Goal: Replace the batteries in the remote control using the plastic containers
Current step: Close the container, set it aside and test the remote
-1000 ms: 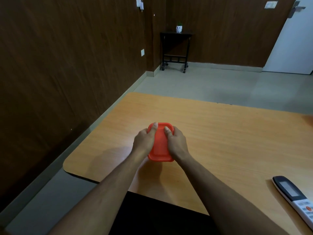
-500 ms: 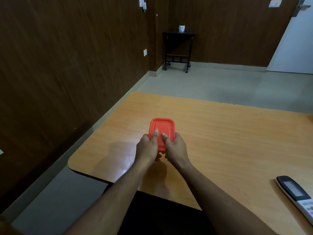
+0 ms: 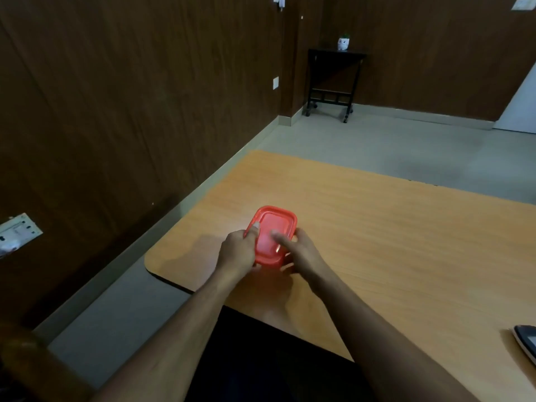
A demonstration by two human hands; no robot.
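Looking down from head height, the view takes in a room with dark wood-panelled walls. At the far left edge, a white wall socket (image 3: 20,230) sits low on the panelling, about halfway down the frame. A grey floor strip runs diagonally between that wall and a light wooden table (image 3: 377,233), which fills the centre and right of the frame.

Two bare forearms reach up from the bottom edge toward the middle of the picture. The left hand (image 3: 236,252) is curled around the left side of a small plastic container with an orange-red lid (image 3: 274,236), its thumb resting on the lid's left rim. The container sits near the table's left front corner, just left of centre frame, and its lid is on. The right hand (image 3: 300,252) grips the container's right side, with its thumb lying across the top of the lid; this thumb is blurred. The container body beneath the lid is mostly hidden by the hands.

In the upper centre, against the far wall, stands a small black side table (image 3: 333,79) on wheels with a tiny white pot (image 3: 343,44) on top.

At the far right edge, low in the frame, the dark end of the remote control (image 3: 526,340) lies on the table, cut off by the frame and well apart from the hands.
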